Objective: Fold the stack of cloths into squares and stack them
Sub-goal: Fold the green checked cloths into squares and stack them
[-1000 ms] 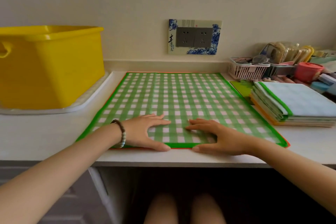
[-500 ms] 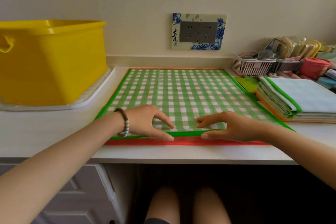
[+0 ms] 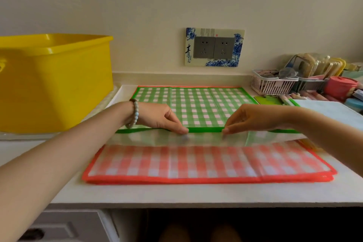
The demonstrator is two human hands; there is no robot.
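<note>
A green-and-white checked cloth (image 3: 196, 104) with a green border lies on top of a flat stack. Its near edge is lifted and carried away from me, so its pale underside shows below the fold. My left hand (image 3: 163, 118) pinches that green edge left of centre, and my right hand (image 3: 247, 118) pinches it right of centre. Under it lies a red-and-white checked cloth (image 3: 196, 163) with a red border, its near half uncovered. A pile of folded cloths (image 3: 332, 110) sits at the right, partly behind my right forearm.
A big yellow tub (image 3: 55, 80) stands on a white tray at the left. A white basket (image 3: 273, 84), a red pot (image 3: 340, 87) and small items crowd the back right. A wall socket (image 3: 214, 47) is behind. The counter's front edge (image 3: 196, 202) is close.
Both hands went from pressing flat on the green cloth's near edge to pinching it, then lifted it and carried it away from me, uncovering the red checked cloth beneath.
</note>
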